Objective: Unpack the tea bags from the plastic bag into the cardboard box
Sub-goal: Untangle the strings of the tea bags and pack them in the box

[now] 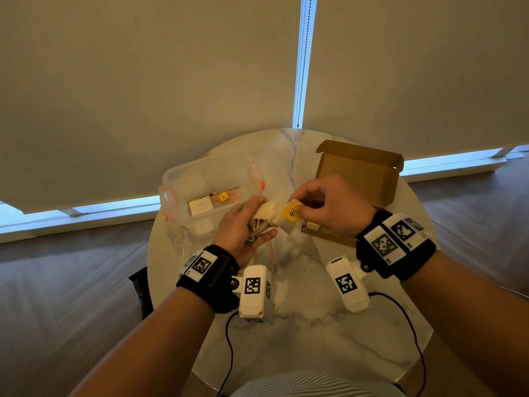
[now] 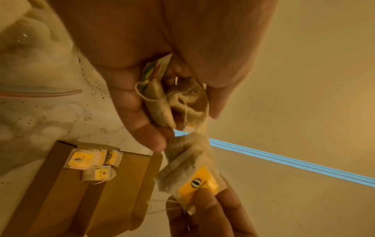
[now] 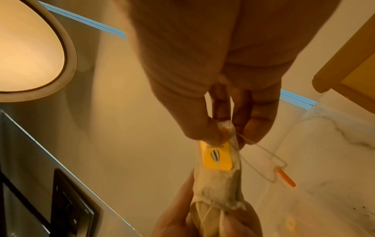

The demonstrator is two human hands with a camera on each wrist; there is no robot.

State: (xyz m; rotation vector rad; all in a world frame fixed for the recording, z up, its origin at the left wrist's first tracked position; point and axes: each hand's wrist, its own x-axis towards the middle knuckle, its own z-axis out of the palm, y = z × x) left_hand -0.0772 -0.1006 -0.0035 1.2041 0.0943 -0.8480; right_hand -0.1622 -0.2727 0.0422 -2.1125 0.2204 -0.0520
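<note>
My left hand (image 1: 257, 222) hovers over the table's middle and grips a crumpled bunch of tea bags (image 2: 178, 99) with strings and a coloured tag. My right hand (image 1: 300, 206) pinches the top of one tea bag with a yellow tag (image 1: 289, 216), which still touches the bunch. In the right wrist view thumb and fingers pinch that tea bag (image 3: 217, 160). The open cardboard box (image 1: 357, 179) stands behind and under my right hand, lid up. Several yellow-tagged tea bags (image 2: 91, 160) lie in one corner. The clear plastic bag (image 1: 183, 242) with a pink zip strip lies flat below my left hand.
A clear plastic tub (image 1: 206, 179) with orange clips stands at the back left and holds a white card and small items. The round marble table (image 1: 315, 325) has tea crumbs on it. Camera cables hang over its front edge. A black object (image 1: 140, 290) sits on the floor at left.
</note>
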